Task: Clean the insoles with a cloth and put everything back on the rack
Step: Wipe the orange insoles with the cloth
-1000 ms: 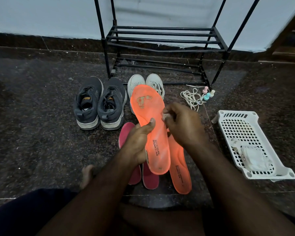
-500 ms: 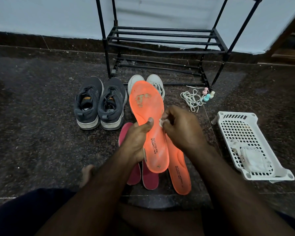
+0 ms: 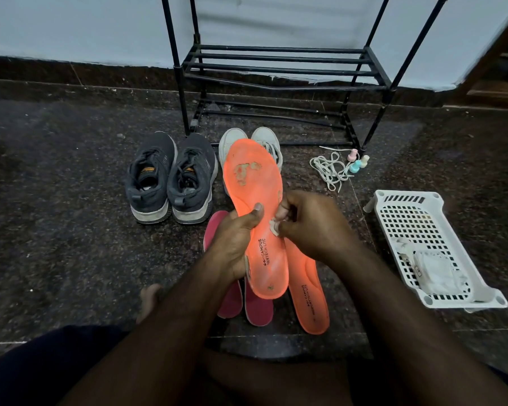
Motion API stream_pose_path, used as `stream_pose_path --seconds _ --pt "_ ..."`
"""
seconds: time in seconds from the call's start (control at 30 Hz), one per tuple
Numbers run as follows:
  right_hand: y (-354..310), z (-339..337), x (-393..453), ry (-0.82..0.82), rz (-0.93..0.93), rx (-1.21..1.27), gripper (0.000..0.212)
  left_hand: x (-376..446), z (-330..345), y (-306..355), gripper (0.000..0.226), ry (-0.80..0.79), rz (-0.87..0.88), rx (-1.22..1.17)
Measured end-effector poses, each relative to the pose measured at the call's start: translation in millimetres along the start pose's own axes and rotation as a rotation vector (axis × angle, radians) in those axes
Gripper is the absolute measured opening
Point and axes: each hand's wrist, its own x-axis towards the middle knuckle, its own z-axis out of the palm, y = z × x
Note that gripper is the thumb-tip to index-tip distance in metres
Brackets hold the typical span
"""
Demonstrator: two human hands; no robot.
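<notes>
Black metal makes the rack (image 3: 279, 68), the landmark here, standing bare against the wall at the far edge of the floor. Out to the right of the rack and nearer the person lies a white perforated basket (image 3: 431, 247) with a pale packet in it. In front of the rack's left leg sits a pair of dark grey shoes (image 3: 170, 177); a pair of pale shoes (image 3: 248, 136) sits just before its lower bar, half hidden. Nearer than those, held up off the floor, is the orange insole (image 3: 255, 212), worn patches at its toe. The left hand (image 3: 232, 244) grips its left edge, fingers behind and thumb curled over the face. A second orange insole (image 3: 308, 297) and two pink insoles (image 3: 247, 303) lie on the floor under it, farthest from the rack. By the rack's right foot are loose laces (image 3: 329, 168) and small pastel bottles (image 3: 357, 162). The right hand (image 3: 311, 227) pinches a small pale cloth (image 3: 274, 227) with curled fingers against the insole's right edge.

The risk, I judge: the cloth is a scrap, so hard rubbing could let it slip out, and scrubbing the peeling toe patches could tear more lining off.
</notes>
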Motion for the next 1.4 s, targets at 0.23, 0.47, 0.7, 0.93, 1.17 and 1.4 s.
stream_pose_path --seconds 0.23,0.47,0.7,0.93,1.17,1.4 --pt "1.4 7.7 2.7 0.312 -0.038 0.078 0.017 -2.1 0.7 0.1 0.015 -0.015 0.012 0.02" --pt "-6.0 5.8 -5.6 -0.016 -0.023 0.011 0.014 4.1 -1.4 1.6 0.016 0.028 0.039 -0.046" --pt "-11.3 19.5 -2.2 0.185 -0.058 -0.034 0.008 3.9 0.0 -5.4 0.016 0.044 0.035 -0.05" --pt "-11.4 20.5 -7.2 0.081 -0.038 0.068 0.012 7.0 -2.6 -3.7 0.015 0.087 0.045 -0.012" --pt "-12.7 29.5 -9.1 0.033 -0.071 -0.014 0.008 8.7 -3.6 -7.0 0.016 0.079 0.042 -0.02" --pt "-7.9 24.7 -4.2 0.193 -0.059 0.027 0.011 7.8 -3.0 -3.2 0.015 0.068 0.037 -0.027"
